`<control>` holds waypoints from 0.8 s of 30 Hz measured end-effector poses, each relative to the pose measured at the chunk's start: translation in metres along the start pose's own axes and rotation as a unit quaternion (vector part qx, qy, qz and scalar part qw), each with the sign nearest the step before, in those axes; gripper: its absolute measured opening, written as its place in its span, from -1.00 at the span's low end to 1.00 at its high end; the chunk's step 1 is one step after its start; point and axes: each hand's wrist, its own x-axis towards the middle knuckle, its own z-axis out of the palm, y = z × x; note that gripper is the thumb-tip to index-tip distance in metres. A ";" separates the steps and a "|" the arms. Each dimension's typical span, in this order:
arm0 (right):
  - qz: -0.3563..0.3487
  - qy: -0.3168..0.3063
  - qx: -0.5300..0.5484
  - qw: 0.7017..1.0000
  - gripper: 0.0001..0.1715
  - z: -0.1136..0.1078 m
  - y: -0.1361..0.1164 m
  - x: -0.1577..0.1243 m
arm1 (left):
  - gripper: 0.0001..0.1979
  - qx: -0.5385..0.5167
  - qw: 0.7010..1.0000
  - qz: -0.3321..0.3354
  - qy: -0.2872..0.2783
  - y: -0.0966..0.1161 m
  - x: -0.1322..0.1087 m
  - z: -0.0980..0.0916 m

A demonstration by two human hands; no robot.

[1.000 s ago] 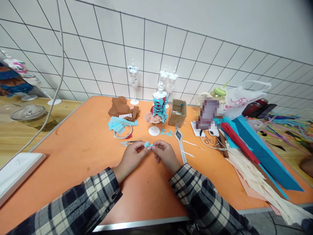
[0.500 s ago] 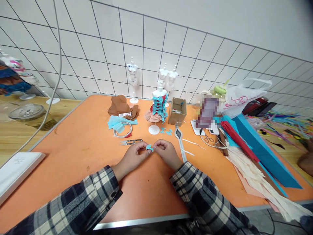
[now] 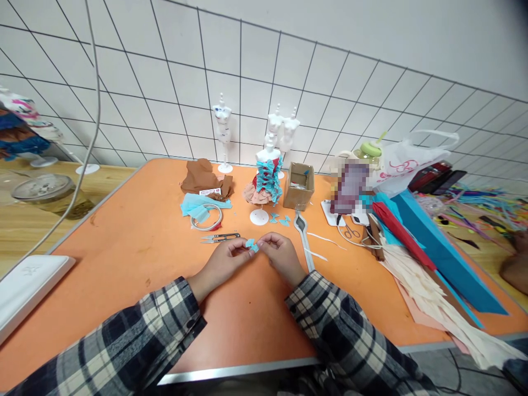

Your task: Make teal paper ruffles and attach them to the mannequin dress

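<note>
A small light-blue fabric bow is pinched between the fingertips of my left hand. My right hand pinches the bow's other edge. Just beyond my hands stands a small mannequin in a red and pink dress with blue bows down its front. Blue bows lie on the orange table by its white base. Thread snips rest beside my left hand, and a grey zipper-like strip lies just past my right hand.
Behind are a cardboard box, bare white mannequins and brown cloth. A white ring lies on blue cloth. Scissors, cables and fabric strips occupy the right; a white device sits left. Another person's hand shows far right.
The bow has turned slightly and moved a little up and left between my fingertips. The whole view has shifted slightly.
</note>
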 end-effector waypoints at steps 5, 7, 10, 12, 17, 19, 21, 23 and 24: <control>0.025 -0.025 0.040 0.999 -0.59 -0.001 -0.004 -0.004 | -0.72 0.000 1.000 0.000 0.004 0.000 -0.001 -0.001; 0.039 -0.042 0.051 0.997 -0.53 0.001 -0.004 -0.006 | -0.71 -0.016 1.000 -0.001 0.011 -0.001 0.000 -0.002; 0.062 -0.052 0.064 0.995 -0.55 0.007 -0.002 -0.006 | -0.68 -0.022 1.000 0.000 0.021 -0.003 0.001 -0.001; 0.080 -0.040 0.096 0.991 -0.55 0.011 -0.001 -0.006 | -0.69 -0.004 1.000 0.012 0.029 -0.003 0.001 0.000; 0.081 -0.001 0.179 0.981 -0.57 0.011 -0.002 -0.004 | -0.73 0.016 0.998 0.031 0.052 -0.004 0.001 0.002; 0.061 0.012 0.164 0.984 -0.60 0.004 -0.003 -0.003 | -0.72 0.028 0.997 0.029 0.072 -0.005 0.005 0.001; 0.031 0.019 0.120 0.992 -0.64 -0.004 -0.005 -0.001 | -0.72 0.046 0.992 0.027 0.114 -0.007 0.016 0.000; -0.006 0.018 0.066 0.998 -0.67 -0.012 -0.010 0.003 | -0.70 0.061 0.982 0.035 0.175 -0.008 0.033 0.000; -0.026 0.015 0.041 0.999 -0.69 -0.015 -0.013 0.005 | -0.64 0.059 0.978 0.043 0.198 -0.009 0.043 0.002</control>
